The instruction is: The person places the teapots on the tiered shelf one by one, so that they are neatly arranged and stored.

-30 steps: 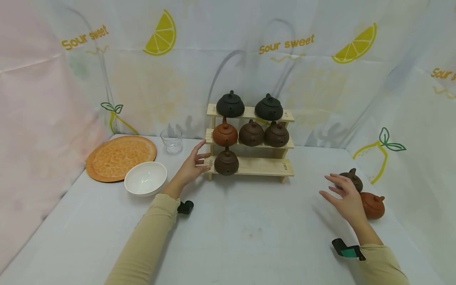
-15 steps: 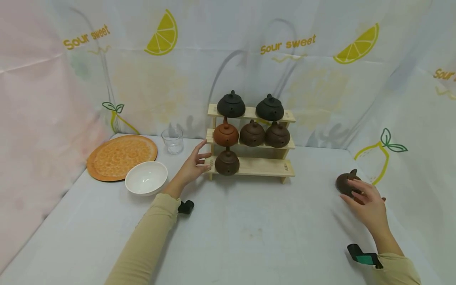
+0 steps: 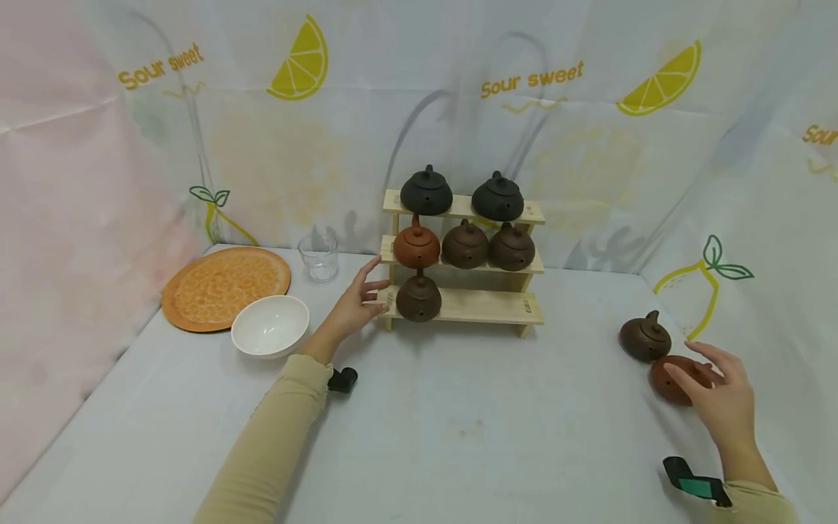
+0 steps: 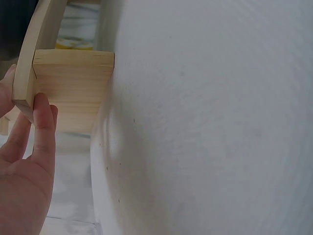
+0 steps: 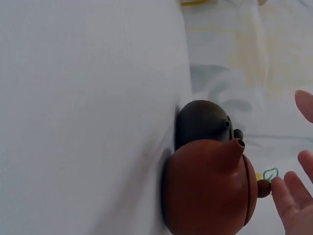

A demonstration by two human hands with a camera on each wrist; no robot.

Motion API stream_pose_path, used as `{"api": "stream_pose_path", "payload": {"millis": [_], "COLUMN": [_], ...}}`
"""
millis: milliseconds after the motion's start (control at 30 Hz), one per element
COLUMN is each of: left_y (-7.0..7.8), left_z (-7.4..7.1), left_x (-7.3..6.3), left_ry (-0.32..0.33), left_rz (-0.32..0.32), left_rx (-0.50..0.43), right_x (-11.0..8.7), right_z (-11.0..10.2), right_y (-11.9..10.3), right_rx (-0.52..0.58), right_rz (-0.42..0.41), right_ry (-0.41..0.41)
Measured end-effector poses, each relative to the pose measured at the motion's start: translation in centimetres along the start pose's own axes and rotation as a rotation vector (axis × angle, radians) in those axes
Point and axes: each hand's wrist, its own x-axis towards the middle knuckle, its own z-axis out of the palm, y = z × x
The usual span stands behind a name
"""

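My left hand (image 3: 353, 311) pinches the left end of the lowest board of a three-tier wooden display rack (image 3: 487, 306). In the left wrist view the thumb and fingertips (image 4: 43, 110) lie on opposite faces of that board (image 4: 24, 83). My right hand (image 3: 725, 393) hovers over a reddish-brown clay teapot (image 3: 668, 378) at the table's right side, its fingers spread and slightly bent. In the right wrist view the fingertips are close to the lid knob (image 5: 264, 188). Just behind that pot sits a dark brown teapot (image 3: 644, 339).
On the rack stand two black teapots (image 3: 427, 193) on top. The middle tier bears a reddish teapot (image 3: 416, 246) and two brown ones (image 3: 465, 246); the bottom a brown one (image 3: 419, 300). Leftward are a white bowl (image 3: 270, 326), a glass (image 3: 319, 258) and a pizza-patterned board (image 3: 225, 287).
My right hand has moved right and toward me, from beside the dark brown teapot to over the reddish-brown one, uncovering the dark pot. My left hand has stayed at the rack.
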Motion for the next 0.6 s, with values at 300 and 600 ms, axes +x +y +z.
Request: {"api": "stream_pose_path", "payload": {"millis": [300, 600], "left_y": [-0.1, -0.1], "left_z": [0.2, 0.1], "left_x": [0.1, 0.0], "left_ry": [0.003, 0.005], "left_rz": [0.016, 0.029], "left_rx": [0.005, 0.008], "right_x": [-0.2, -1.0], "right_z": [-1.4, -2.5], "right_y": [0.3, -5.9], "right_rx": [-0.140, -0.089], "right_rz": [0.158, 0.313], "right_ry": [-0.032, -0.349]}}
